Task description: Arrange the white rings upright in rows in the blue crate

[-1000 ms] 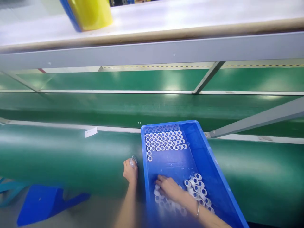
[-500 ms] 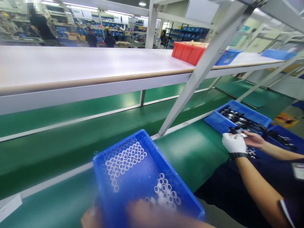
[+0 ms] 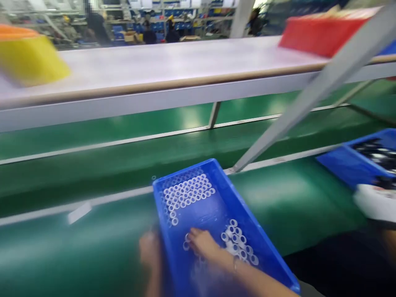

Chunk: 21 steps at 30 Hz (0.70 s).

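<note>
Dozens of white rings in rows at the far edge of the blue tray, loose rings by its right wall. My right hand rests open on these; my left hand, outside the left wall, is too blurred to tell. I judge them light, stiff and apt to roll: pinch one across its rim.

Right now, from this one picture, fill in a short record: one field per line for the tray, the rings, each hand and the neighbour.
Tray: blue tray, angled on the green belt
Rings: neat rows at the far end; loose pile at the near right
Right: right hand in the tray, fingers on loose rings
Left: left hand outside the tray's left wall, blurred
Neighbour: white glove beside a second tray of dark parts
</note>
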{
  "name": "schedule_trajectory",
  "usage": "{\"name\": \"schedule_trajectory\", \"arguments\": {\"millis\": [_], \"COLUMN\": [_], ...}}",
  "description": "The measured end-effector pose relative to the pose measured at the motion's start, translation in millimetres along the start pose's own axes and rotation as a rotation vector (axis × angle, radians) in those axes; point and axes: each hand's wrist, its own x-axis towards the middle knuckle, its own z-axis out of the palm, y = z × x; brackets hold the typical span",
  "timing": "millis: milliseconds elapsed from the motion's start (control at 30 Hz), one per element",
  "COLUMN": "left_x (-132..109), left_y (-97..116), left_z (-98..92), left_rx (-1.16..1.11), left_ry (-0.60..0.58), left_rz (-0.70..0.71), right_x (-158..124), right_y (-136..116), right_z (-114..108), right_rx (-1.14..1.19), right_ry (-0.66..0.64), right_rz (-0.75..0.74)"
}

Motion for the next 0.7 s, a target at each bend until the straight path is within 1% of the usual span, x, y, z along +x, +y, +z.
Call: {"name": "schedule_trajectory", "arguments": {"millis": [100,200,333,400,500,633,700], "left_x": [-6,-9,-14,-15,-17,-20,-21], "left_y": [5,4,3,4,4,6,7], "left_z": [9.0,20.2,25.5,25.9,26.9,28.6,28.8], "left_rx": [0.030,0.037,0.019,0.009,0.000,0.007,0.012], "left_ry": [0.043,0.069,0.076,0.072,0.073,0.083,0.086], "left_rz": [-0.023,-0.023,-0.012,-0.002,0.008,-0.002,-0.005], "right_x": [11,12,7,10,26,59,76], "right_y": [9,15,6,2,7,22,25], "right_z": [5,7,13,15,9,-10,-19], "right_rx": [-0.021,-0.042,-0.098,-0.134,-0.185,-0.228,-0.234], "right_ry": [-0.022,-0.039,-0.049,-0.053,-0.053,-0.048,-0.049], "right_rz": [-0.005,-0.031,-0.012,0.012,0.022,-0.011,-0.032]}}
